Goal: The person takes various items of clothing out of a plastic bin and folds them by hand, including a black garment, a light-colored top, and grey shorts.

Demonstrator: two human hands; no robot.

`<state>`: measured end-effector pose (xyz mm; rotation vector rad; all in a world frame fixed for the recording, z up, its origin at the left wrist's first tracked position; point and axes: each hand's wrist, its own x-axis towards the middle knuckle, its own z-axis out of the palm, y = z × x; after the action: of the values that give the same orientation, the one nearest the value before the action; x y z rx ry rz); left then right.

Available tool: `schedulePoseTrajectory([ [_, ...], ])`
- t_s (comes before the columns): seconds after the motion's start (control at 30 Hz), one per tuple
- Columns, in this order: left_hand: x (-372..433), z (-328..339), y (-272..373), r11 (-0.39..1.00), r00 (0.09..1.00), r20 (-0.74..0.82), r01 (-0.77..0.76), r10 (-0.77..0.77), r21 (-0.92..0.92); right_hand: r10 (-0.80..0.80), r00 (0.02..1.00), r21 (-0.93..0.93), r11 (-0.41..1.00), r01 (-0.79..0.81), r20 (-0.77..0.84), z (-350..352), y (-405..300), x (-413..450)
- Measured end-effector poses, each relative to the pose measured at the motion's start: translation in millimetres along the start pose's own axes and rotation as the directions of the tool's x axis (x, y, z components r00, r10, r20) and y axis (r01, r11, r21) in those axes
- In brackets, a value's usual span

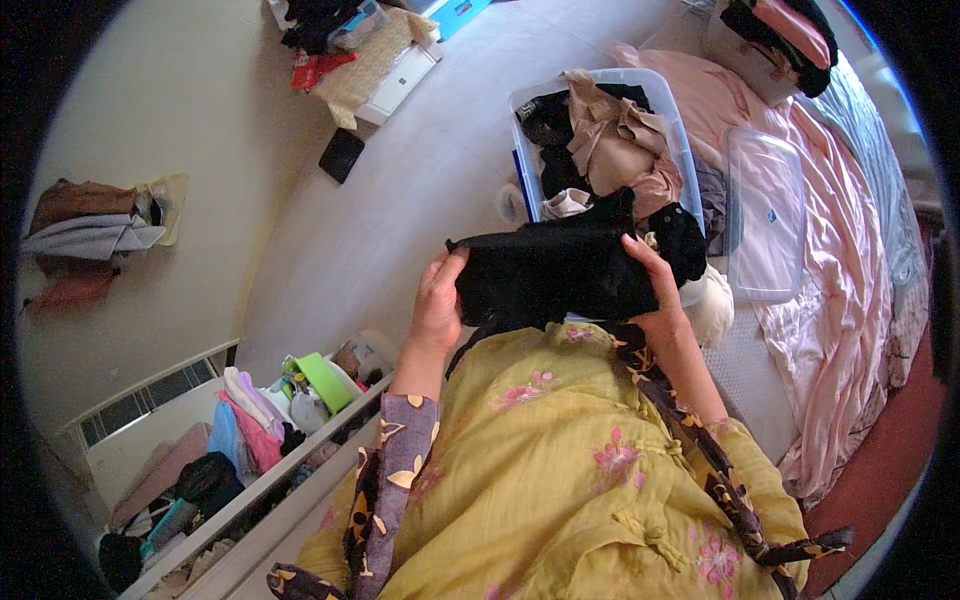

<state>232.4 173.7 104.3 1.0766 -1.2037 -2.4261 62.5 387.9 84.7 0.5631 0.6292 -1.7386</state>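
Observation:
Between my two hands a black cloth garment (551, 270) is stretched out above my lap. My left hand (440, 300) grips its left end, thumb on top. At the right end, my right hand (656, 277) holds the edge with the thumb over the cloth. Just beyond it stands a clear plastic storage box (690, 161) filled with clothes. Inside lie a beige garment (611, 146), black clothes (551, 124) and a small white cloth item (566, 202). A black piece with snap buttons (679, 240) hangs over the box's near right rim.
The clear box lid (765, 217) lies on a pink sheet (825, 330) to the right. At lower left, an open drawer (247, 495) holds clothes and a green container (319, 382). A white box (397, 82) and a black flat object (342, 155) are farther off.

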Motion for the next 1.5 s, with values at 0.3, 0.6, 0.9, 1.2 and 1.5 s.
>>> schedulePoseTrajectory([
  [0.3, -37, 6, 49, 0.995, 0.979, -0.186, -0.072, 0.083, 0.062, -0.369, 0.849, -0.71, 0.473, 0.522, 0.378, -1, 6, 46],
  [0.6, -55, -9, 82, 0.99, 0.968, -0.214, -0.111, 0.128, 0.088, -0.192, 0.687, -0.7, -0.365, 0.613, 0.701, 51, 1, 59],
  [0.9, -87, -28, 147, 0.283, 0.564, -0.039, -0.352, 0.825, 0.892, -0.31, -0.011, -0.188, -0.604, 0.774, 0.951, 221, -51, 67],
  [1.2, -125, -11, 199, 0.221, 0.527, 0.039, -0.421, 0.849, 0.88, -0.234, -0.11, 0.0, -0.426, 0.905, 0.966, 302, -66, 39],
  [1.5, -130, -43, 219, 0.165, 0.477, -0.058, -0.185, 0.877, 0.969, -0.157, -0.121, 0.016, -0.546, 0.838, 0.98, 303, -63, 41],
])
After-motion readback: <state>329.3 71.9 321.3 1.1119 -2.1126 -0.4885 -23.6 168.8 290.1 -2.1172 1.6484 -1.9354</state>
